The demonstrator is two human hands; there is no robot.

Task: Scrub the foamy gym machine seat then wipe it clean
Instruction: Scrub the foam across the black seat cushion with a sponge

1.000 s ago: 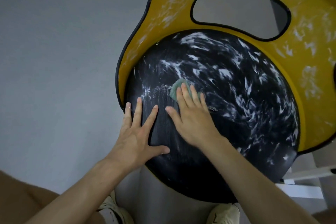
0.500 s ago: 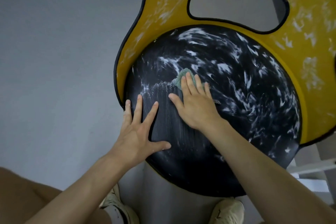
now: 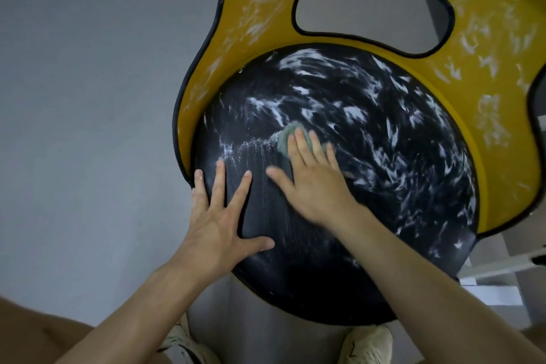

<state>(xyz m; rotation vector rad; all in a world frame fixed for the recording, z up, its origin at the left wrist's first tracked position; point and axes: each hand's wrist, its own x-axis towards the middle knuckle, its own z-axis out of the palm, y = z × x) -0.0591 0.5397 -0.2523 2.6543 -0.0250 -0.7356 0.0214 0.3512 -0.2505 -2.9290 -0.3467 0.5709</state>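
Grey floor [image 3: 88, 97] behind — left hand [image 3: 215, 216] splayed flat on foamy seat [image 3: 384, 180], right hand [image 3: 313, 183] flat, pressing green sponge [image 3: 284, 143].

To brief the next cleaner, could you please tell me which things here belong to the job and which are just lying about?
Job: seat, foam, sponge under the right hand, left hand flat on the seat, foamy yellow surround.
Not the job: shoes, floor, white frame.

Head-worn view, looking steeply down, close over seat [image 3: 295, 275]
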